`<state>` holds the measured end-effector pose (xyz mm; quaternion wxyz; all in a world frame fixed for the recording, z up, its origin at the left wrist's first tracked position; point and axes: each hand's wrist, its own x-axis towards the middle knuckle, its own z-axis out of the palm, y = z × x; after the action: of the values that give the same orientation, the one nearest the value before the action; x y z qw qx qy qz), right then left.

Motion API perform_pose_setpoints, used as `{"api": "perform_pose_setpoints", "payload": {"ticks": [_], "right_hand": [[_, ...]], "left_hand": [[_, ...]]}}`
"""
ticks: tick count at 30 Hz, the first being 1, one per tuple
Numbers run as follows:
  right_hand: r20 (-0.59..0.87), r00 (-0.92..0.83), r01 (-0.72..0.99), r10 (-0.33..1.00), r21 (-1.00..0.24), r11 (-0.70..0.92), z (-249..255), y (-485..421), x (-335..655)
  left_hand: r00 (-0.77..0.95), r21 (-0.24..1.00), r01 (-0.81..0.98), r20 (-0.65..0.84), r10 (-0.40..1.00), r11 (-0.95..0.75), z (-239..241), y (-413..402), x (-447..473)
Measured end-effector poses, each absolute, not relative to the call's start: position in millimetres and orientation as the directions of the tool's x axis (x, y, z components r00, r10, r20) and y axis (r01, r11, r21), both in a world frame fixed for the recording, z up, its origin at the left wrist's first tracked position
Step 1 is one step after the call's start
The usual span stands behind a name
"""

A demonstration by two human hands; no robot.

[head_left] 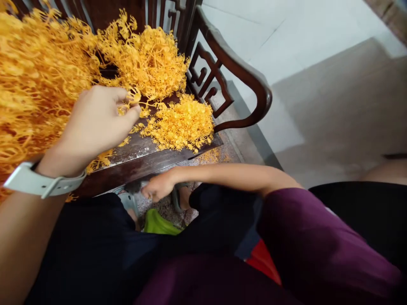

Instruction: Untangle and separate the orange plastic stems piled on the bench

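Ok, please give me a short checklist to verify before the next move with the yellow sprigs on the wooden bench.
1. Left hand has a sprig: ok, its fingertips pinch a yellow sprig at the pile's edge.
2. Sprig free of the big pile: cannot tell, the branches overlap.
3. Right hand ready: not ok, it is low, below the bench edge, fingers curled; whether it holds anything cannot be seen.
4. Small separate heap stable on the seat: ok, though it lies near the front edge.
5. Bare seat area beside the left hand: ok, dark wood shows there.
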<state>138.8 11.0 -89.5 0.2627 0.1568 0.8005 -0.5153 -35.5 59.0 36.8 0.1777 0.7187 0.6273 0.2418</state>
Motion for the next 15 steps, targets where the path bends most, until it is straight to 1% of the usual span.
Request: {"api": "perform_pose_setpoints", "payload": {"ticks": [1,2,3,4,5,6,7,9,10,11,12,13,14,15], "right_hand": [[-0.568,-0.823,0.507,-0.007,-0.741,0.441,-75,27,145],[-0.519,-0.852,0.487,0.069,-0.738,0.467,-60,46,151],[-0.453,-0.87,0.482,0.192,-0.707,0.518,-46,65,157],[-0.403,-0.858,0.513,0.319,-0.629,0.585,-34,84,161],[-0.366,-0.822,0.569,0.436,-0.52,0.637,-24,100,164],[-0.318,-0.77,0.637,0.553,-0.409,0.653,-17,114,165],[-0.295,-0.71,0.704,0.639,-0.303,0.642,-12,125,166],[-0.314,-0.595,0.799,0.739,-0.134,0.586,-3,139,169],[-0.338,-0.562,0.817,0.755,-0.089,0.569,3,142,173],[-0.355,-0.557,0.818,0.751,-0.079,0.569,11,143,182],[-0.357,-0.575,0.808,0.736,-0.102,0.581,20,141,194],[-0.341,-0.609,0.788,0.716,-0.159,0.595,31,137,210],[-0.331,-0.644,0.765,0.69,-0.241,0.598,41,131,230],[-0.357,-0.654,0.757,0.667,-0.324,0.568,49,121,251]], "left_hand": [[0.085,0.55,0.823,0.133,0.987,-0.145,39,61,-36],[0.068,0.53,0.837,0.147,0.987,-0.136,41,63,-36],[0.046,0.509,0.852,0.16,0.986,-0.122,42,65,-36],[0.026,0.504,0.857,0.162,0.986,-0.105,42,67,-36],[0.007,0.504,0.859,0.168,0.986,-0.092,42,70,-36],[-0.004,0.505,0.859,0.176,0.984,-0.087,41,72,-36],[-0.008,0.505,0.859,0.183,0.983,-0.087,40,74,-36],[0.0,0.496,0.864,0.18,0.984,-0.091,37,75,-35],[0.01,0.483,0.871,0.173,0.985,-0.093,36,75,-35],[0.02,0.463,0.881,0.164,0.986,-0.095,35,75,-35],[0.033,0.44,0.892,0.157,0.987,-0.1,35,75,-36],[0.046,0.422,0.9,0.151,0.987,-0.107,35,75,-37],[0.054,0.41,0.905,0.145,0.988,-0.109,35,75,-38],[0.057,0.406,0.908,0.135,0.989,-0.108,36,76,-39]]}}
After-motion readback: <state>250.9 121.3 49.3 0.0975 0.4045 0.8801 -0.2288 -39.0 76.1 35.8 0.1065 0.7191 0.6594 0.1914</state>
